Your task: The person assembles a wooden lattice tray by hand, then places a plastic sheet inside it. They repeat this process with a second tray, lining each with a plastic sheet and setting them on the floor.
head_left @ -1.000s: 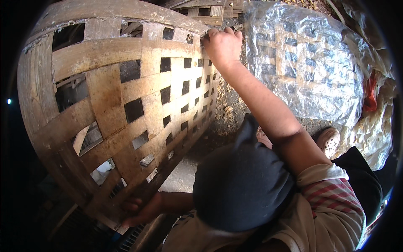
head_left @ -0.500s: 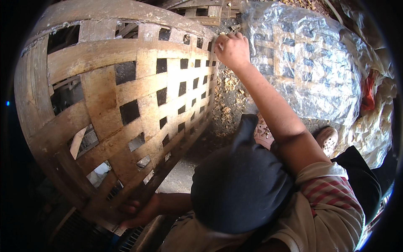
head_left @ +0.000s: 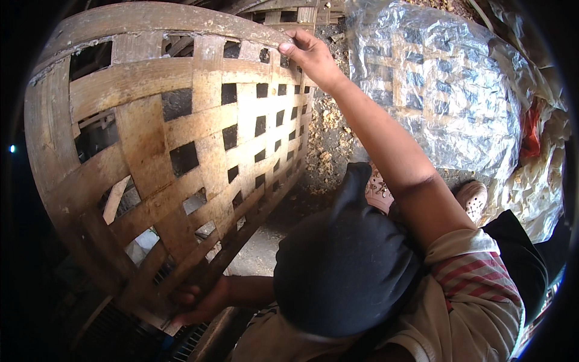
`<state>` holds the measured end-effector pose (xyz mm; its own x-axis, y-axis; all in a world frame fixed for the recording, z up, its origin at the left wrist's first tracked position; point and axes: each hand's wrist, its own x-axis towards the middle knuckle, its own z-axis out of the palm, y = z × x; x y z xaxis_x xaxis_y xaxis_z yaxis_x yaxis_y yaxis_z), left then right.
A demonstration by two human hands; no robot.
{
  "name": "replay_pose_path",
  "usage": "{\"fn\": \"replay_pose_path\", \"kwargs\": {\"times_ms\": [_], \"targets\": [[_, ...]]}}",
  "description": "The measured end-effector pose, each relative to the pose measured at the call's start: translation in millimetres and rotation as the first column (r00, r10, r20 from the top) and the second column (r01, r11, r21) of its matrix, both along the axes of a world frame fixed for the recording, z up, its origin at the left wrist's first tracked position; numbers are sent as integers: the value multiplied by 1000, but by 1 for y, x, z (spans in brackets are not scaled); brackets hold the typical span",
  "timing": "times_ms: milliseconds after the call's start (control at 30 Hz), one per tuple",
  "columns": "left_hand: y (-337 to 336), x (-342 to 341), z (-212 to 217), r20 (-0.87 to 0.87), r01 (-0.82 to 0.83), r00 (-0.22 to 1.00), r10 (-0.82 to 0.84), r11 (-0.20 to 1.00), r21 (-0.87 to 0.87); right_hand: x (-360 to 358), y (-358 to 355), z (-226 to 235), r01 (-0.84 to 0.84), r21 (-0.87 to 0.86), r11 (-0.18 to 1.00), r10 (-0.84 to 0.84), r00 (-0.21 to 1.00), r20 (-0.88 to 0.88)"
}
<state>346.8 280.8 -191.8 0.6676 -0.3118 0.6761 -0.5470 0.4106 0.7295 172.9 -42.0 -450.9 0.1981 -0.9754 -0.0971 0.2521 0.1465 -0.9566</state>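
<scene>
A large woven bamboo lattice tray [head_left: 145, 127] with a rim of wide slats stands tilted on its side, filling the left half of the view. My right hand [head_left: 310, 57] grips its far upper rim, thumb on the face towards me and fingers over the edge. Down at the near lower corner, in shadow, my left hand [head_left: 205, 304] is closed round the frame. Some of its fingers are hidden by the dark slats.
Clear crinkled plastic sheeting [head_left: 446, 90] lies over another lattice at the right, beside a red scrap [head_left: 531, 130]. Pale crumbs [head_left: 325, 139] litter the dark floor. My pink clogs [head_left: 472, 199] stand below. A black cloth-covered shape [head_left: 347, 271] blocks the lower middle.
My right hand has moved left from beside the tray's far end and now holds its upper rim. The tray has shifted very slightly; my left hand stays in place.
</scene>
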Motion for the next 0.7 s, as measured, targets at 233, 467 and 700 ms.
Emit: {"fn": "replay_pose_path", "kwargs": {"times_ms": [233,467,700], "targets": [[-11,-11,-1,2,-43,999,43,999,4,-13,22,-34,495,-162,853,-464,581,-669],[-17,-15,3,75,-13,997,11,1000,25,2,81,-1,159,-527,835,-459,730,-506],[-24,-24,2,64,-135,989,134,991,12,7,74,20,197,-490,849,-450,756,-476]]}}
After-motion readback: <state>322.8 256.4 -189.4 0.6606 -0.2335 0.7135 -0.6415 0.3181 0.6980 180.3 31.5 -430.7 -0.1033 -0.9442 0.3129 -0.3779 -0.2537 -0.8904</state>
